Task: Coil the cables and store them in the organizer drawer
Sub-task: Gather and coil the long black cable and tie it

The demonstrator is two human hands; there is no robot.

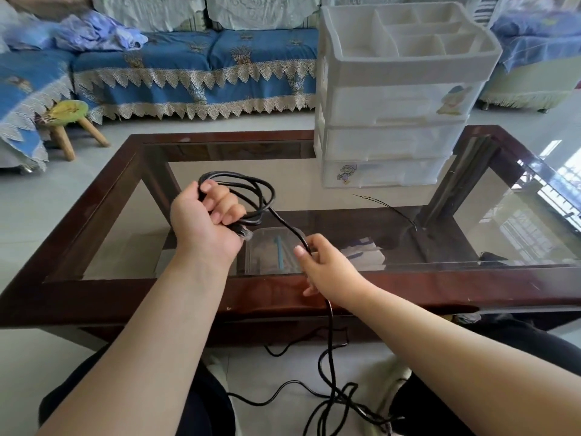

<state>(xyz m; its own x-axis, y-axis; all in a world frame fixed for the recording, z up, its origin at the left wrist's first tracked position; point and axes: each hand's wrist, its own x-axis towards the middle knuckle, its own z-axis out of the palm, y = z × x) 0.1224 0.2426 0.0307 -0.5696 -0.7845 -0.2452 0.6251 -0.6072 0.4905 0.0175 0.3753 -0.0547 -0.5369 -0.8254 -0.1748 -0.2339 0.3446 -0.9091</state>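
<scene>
On the table (94,212) the organizer (393,99) is stood with drawers shut, ready for storing, while the cable (267,191) is gathered in loops in the left hand (204,221), fingers curled round them, and its slack, trailing to the floor, is pinched by the right hand (323,265) for feeding.

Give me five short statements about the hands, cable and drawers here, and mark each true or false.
1. The left hand grips loops of the black cable. True.
2. The right hand is empty. False: it pinches the cable.
3. All the cable is coiled. False: much lies loose on the floor.
4. The white drawer organizer stands on the glass table. True.
5. An organizer drawer is pulled open. False: all look closed.
</scene>
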